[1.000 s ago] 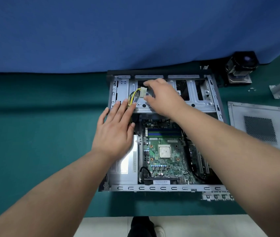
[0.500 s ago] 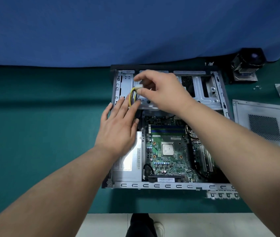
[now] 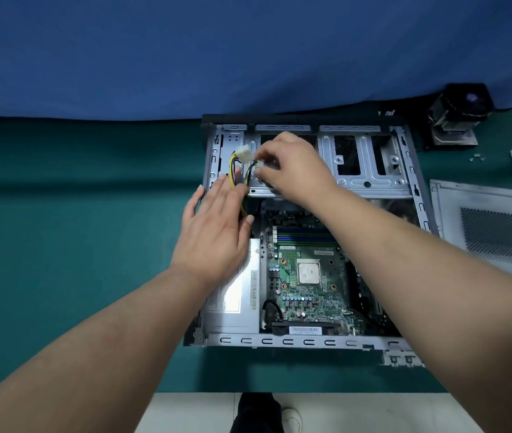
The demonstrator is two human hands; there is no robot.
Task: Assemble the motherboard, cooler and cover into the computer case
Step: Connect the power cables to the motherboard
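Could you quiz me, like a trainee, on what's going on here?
1. True or false: the cooler already sits on the motherboard.
2. What does the right hand pinch? A) a screw B) a white plug C) the cover
3. Fill in: the left hand lies flat on the yellow ____.

Key: 1 false; 2 B; 3 wires.

The right hand covers part of the drive cage in the computer case — its fingertips hide much of a small white connector. Right of the case, the cover panel is cut by the frame edge; print on the power supply label is too blurred to read.
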